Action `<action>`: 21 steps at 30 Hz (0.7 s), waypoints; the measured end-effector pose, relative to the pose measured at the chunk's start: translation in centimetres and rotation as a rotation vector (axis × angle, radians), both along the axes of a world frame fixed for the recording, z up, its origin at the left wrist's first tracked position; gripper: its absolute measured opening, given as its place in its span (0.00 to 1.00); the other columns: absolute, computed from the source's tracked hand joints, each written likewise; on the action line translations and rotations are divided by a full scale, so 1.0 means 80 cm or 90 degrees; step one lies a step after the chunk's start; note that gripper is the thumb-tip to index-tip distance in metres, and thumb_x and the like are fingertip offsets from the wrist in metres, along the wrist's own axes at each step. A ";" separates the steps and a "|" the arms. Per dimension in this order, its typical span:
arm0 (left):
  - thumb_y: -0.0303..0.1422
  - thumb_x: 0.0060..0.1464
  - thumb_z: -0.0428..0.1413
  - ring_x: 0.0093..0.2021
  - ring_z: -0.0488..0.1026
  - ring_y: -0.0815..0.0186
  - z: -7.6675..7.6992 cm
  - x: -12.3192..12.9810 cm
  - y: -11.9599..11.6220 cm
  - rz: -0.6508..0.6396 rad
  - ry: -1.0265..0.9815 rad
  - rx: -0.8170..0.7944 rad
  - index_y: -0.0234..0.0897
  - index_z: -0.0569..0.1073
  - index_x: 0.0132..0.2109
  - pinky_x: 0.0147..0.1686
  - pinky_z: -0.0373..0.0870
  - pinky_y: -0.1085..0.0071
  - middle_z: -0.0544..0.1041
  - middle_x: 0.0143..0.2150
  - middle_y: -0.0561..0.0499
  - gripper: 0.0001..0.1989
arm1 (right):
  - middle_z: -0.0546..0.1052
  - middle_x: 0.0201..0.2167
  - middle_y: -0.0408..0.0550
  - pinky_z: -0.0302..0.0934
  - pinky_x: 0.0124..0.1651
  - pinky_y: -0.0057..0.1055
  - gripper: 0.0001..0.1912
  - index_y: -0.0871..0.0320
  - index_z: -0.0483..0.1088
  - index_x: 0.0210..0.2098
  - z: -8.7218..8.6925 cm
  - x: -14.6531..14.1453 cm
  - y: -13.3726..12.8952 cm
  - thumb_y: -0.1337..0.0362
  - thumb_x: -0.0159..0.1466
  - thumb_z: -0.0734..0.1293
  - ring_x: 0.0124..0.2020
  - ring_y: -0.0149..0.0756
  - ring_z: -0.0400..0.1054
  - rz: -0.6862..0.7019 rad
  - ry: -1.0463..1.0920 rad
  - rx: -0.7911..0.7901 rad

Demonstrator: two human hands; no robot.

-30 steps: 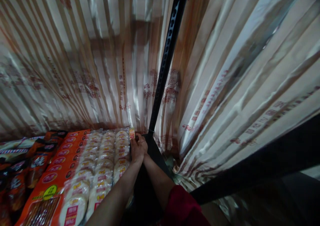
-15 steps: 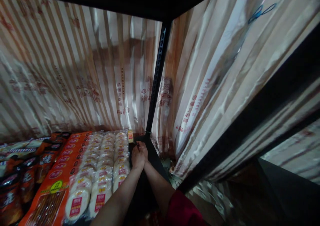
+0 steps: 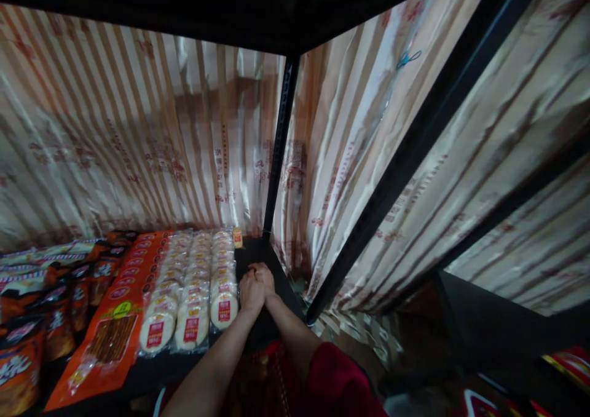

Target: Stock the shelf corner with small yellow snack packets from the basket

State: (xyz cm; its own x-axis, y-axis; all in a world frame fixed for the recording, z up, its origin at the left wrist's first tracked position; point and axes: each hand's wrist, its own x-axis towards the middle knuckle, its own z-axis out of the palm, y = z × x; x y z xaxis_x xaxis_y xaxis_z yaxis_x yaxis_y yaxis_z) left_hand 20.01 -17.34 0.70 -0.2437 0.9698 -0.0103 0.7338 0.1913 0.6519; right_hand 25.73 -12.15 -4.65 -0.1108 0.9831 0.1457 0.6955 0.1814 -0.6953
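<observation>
My left hand (image 3: pixel 252 291) and my right hand (image 3: pixel 264 277) are pressed together over the dark shelf (image 3: pixel 286 294), near its back right corner. Both look closed, fingers overlapping, and what lies between them, if anything, is hidden. Just left of my left hand run three rows of round white cakes in clear wrappers with red labels (image 3: pixel 224 309). A small yellow packet (image 3: pixel 237 237) stands behind my hands, at the far end of the nearest row.
Left of the cakes lie a long orange snack pack (image 3: pixel 120 306) and several dark-orange bags (image 3: pixel 58 321). Black posts (image 3: pixel 279 152) frame the shelf, with pale printed sheeting (image 3: pixel 207 128) behind. A slanting black bar (image 3: pixel 401 158) crosses on the right.
The view has shifted, bringing more of the shelf's front edge and the red packaging at lower right into sight. My hands stay together near the corner, a little closer to me.
</observation>
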 end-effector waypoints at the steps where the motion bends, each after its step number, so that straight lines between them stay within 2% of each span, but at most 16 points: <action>1: 0.29 0.58 0.39 0.51 0.70 0.60 0.002 0.000 -0.006 -0.008 0.002 -0.006 0.22 0.70 0.51 0.52 0.61 0.69 0.74 0.49 0.35 0.21 | 0.75 0.37 0.46 0.60 0.40 0.23 0.17 0.57 0.75 0.38 0.004 0.001 -0.006 0.73 0.54 0.59 0.37 0.31 0.68 0.002 0.006 -0.016; 5: 0.29 0.59 0.38 0.51 0.69 0.58 0.004 -0.002 -0.026 -0.030 0.039 -0.017 0.22 0.69 0.51 0.53 0.60 0.67 0.74 0.49 0.34 0.22 | 0.75 0.39 0.48 0.61 0.40 0.23 0.16 0.57 0.75 0.36 0.017 0.005 -0.026 0.73 0.55 0.58 0.38 0.31 0.68 0.010 0.028 -0.060; 9: 0.31 0.59 0.37 0.51 0.69 0.58 -0.001 -0.003 -0.045 -0.039 0.072 0.003 0.23 0.69 0.51 0.53 0.60 0.66 0.74 0.48 0.35 0.22 | 0.75 0.39 0.46 0.60 0.41 0.22 0.15 0.56 0.75 0.34 0.020 0.005 -0.046 0.72 0.55 0.58 0.39 0.30 0.67 0.003 0.060 -0.078; 15: 0.33 0.60 0.36 0.47 0.71 0.61 -0.003 -0.008 -0.072 -0.083 0.092 0.013 0.25 0.70 0.49 0.50 0.62 0.68 0.75 0.44 0.38 0.22 | 0.72 0.33 0.44 0.60 0.41 0.25 0.12 0.58 0.72 0.28 0.012 0.005 -0.071 0.70 0.55 0.57 0.36 0.30 0.66 -0.038 0.210 -0.094; 21: 0.33 0.61 0.36 0.47 0.71 0.61 -0.016 -0.014 -0.094 -0.131 0.114 0.057 0.27 0.70 0.49 0.50 0.63 0.67 0.75 0.44 0.39 0.22 | 0.71 0.33 0.44 0.59 0.43 0.25 0.11 0.57 0.70 0.27 0.001 0.009 -0.095 0.68 0.54 0.56 0.37 0.31 0.66 -0.012 0.238 -0.039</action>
